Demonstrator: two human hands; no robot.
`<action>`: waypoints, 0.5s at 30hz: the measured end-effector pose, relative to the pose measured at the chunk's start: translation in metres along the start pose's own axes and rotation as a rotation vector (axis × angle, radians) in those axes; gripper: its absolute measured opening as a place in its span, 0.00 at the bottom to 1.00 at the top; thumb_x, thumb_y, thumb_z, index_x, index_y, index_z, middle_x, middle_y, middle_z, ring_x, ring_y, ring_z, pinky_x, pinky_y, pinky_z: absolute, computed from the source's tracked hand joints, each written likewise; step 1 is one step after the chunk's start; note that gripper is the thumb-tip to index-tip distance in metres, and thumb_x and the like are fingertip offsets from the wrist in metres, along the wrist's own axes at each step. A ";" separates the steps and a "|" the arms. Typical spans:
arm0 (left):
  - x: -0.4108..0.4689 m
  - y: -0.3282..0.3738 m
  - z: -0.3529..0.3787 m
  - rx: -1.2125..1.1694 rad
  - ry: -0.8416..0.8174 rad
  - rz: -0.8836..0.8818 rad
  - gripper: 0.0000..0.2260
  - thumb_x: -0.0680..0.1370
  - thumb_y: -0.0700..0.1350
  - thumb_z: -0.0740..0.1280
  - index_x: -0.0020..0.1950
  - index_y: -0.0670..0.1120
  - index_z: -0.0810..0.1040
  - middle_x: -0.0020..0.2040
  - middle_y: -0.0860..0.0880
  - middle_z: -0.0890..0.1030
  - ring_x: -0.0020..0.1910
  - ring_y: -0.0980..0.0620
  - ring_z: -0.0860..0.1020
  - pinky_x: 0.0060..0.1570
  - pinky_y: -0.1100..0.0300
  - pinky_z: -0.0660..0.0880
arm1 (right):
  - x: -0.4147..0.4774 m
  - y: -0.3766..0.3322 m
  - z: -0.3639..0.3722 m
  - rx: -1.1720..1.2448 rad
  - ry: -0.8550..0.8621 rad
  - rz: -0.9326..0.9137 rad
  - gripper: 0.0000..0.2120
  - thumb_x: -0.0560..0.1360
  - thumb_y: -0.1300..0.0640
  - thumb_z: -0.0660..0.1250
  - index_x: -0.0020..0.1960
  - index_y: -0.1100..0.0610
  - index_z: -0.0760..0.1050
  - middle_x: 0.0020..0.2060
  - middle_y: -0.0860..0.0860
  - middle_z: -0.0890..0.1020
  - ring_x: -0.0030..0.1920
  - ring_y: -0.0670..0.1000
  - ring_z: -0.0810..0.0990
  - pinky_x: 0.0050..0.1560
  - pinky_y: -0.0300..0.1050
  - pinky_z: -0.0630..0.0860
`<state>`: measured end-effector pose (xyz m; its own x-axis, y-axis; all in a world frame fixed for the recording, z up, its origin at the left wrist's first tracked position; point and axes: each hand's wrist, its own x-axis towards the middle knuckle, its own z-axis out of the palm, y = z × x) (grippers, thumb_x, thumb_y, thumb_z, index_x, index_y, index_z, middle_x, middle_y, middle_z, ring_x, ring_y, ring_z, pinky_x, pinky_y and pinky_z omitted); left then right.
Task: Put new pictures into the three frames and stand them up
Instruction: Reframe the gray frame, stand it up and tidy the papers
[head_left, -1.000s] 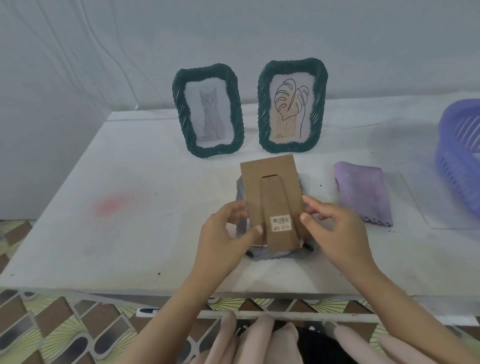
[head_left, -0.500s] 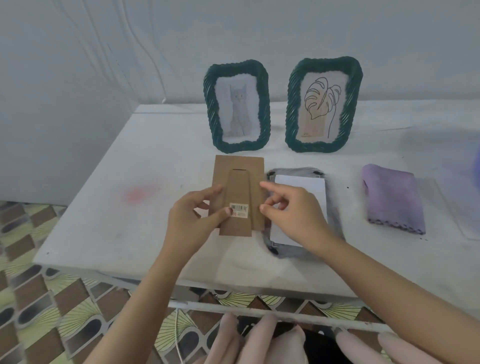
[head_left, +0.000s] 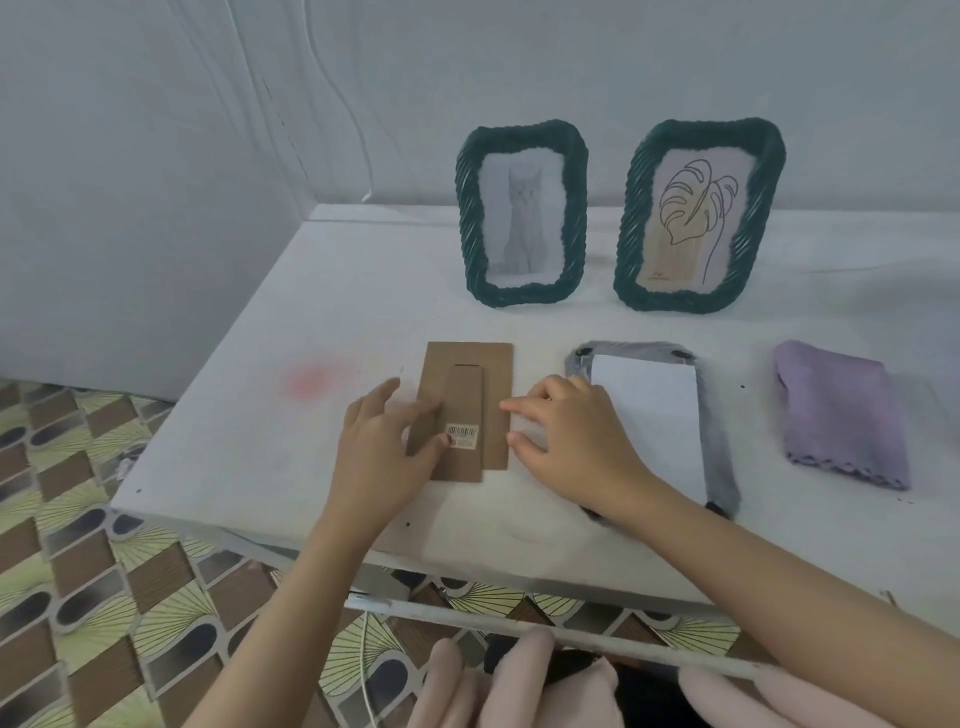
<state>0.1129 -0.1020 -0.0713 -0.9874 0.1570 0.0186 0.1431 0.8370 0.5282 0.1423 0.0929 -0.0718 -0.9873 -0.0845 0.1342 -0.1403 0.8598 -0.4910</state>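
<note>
A brown cardboard backing board (head_left: 467, 374) with a fold-out stand and a barcode sticker lies flat on the white table (head_left: 270, 441). My left hand (head_left: 384, 447) grips its left edge, thumb on the sticker. My right hand (head_left: 571, 436) rests just right of the board, fingers spread, fingertips at its edge. To the right, the third frame (head_left: 719, 452) lies face down, grey back up, with a white sheet (head_left: 654, 415) in its opening. At the back stand two dark green frames, one with a cat picture (head_left: 467, 218), one with a leaf drawing (head_left: 631, 234).
A folded purple cloth (head_left: 841, 415) lies right of the face-down frame. A pink stain (head_left: 311, 376) marks the table to the left of the board. The table's left and front edges are close to my hands, with patterned floor below.
The backing board was lifted off the face-down frame, carried left and laid flat on the table. The white sheet in the frame is now uncovered. My right hand has let go of the board.
</note>
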 end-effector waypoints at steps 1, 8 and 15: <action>0.001 0.002 0.000 -0.012 -0.002 0.017 0.18 0.73 0.46 0.69 0.63 0.52 0.76 0.71 0.48 0.66 0.71 0.47 0.59 0.67 0.55 0.58 | -0.003 0.003 -0.002 0.015 0.030 0.000 0.15 0.75 0.52 0.63 0.61 0.49 0.76 0.49 0.48 0.75 0.52 0.50 0.69 0.51 0.41 0.58; 0.009 0.046 0.015 -0.207 0.018 0.237 0.16 0.72 0.41 0.69 0.60 0.49 0.77 0.60 0.52 0.76 0.62 0.54 0.68 0.60 0.60 0.67 | -0.037 0.043 -0.038 -0.102 0.240 0.243 0.13 0.73 0.56 0.66 0.57 0.51 0.79 0.49 0.53 0.78 0.51 0.56 0.73 0.51 0.49 0.66; 0.009 0.085 0.047 -0.227 -0.312 0.364 0.26 0.70 0.50 0.73 0.66 0.55 0.71 0.63 0.56 0.73 0.64 0.58 0.67 0.65 0.60 0.63 | -0.068 0.058 -0.055 -0.330 0.200 0.477 0.19 0.74 0.46 0.63 0.64 0.48 0.73 0.54 0.53 0.78 0.53 0.57 0.73 0.52 0.50 0.65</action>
<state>0.1190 -0.0051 -0.0663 -0.8050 0.5933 -0.0002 0.4201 0.5702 0.7060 0.2057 0.1764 -0.0621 -0.8981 0.4170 0.1399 0.3759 0.8928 -0.2482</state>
